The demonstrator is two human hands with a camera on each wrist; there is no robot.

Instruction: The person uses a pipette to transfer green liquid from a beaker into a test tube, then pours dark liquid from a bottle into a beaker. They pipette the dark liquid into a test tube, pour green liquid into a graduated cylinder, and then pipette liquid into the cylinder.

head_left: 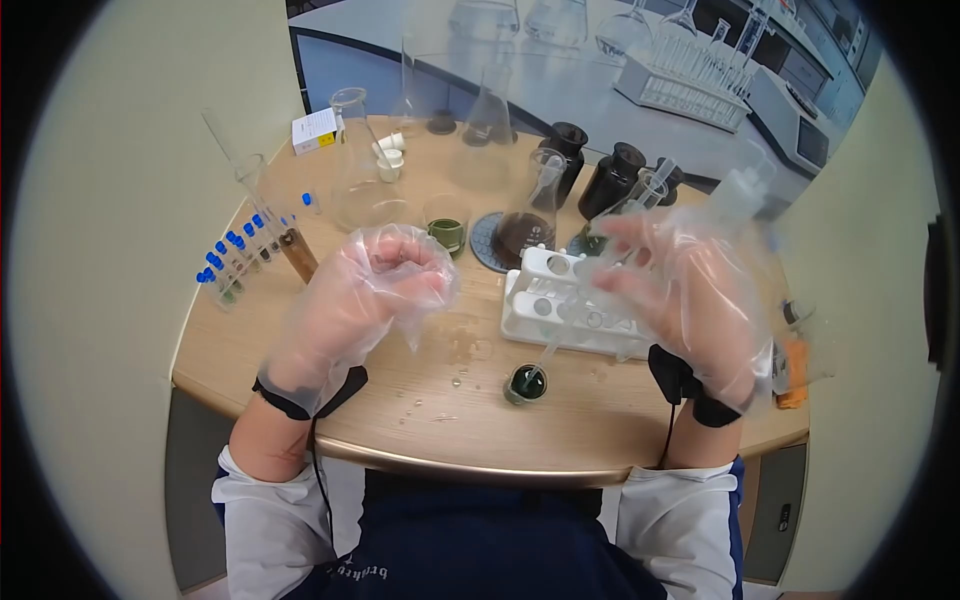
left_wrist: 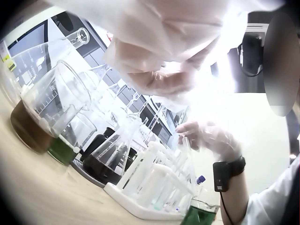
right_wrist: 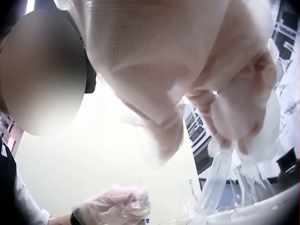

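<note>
In thin clear gloves, both hands are raised over the wooden table. My left hand (head_left: 365,300) has its fingers curled in toward the thumb, with no object visible in it. My right hand (head_left: 690,300) hovers above the white test tube rack (head_left: 625,342), thumb and fingers curved and apart. Near those fingertips is the upper part of a translucent dropper (head_left: 562,328), which slants down into a small beaker of dark green liquid (head_left: 516,394). The right wrist view shows a translucent tube (right_wrist: 214,183) just below the right fingertips; contact is unclear.
A flask of dark liquid (head_left: 522,232) and a beaker of green liquid (head_left: 447,235) stand behind the rack. Blue-capped tubes (head_left: 235,262) are at the left, dark bottles (head_left: 612,180) at the back. Droplets (head_left: 457,381) lie near the front edge.
</note>
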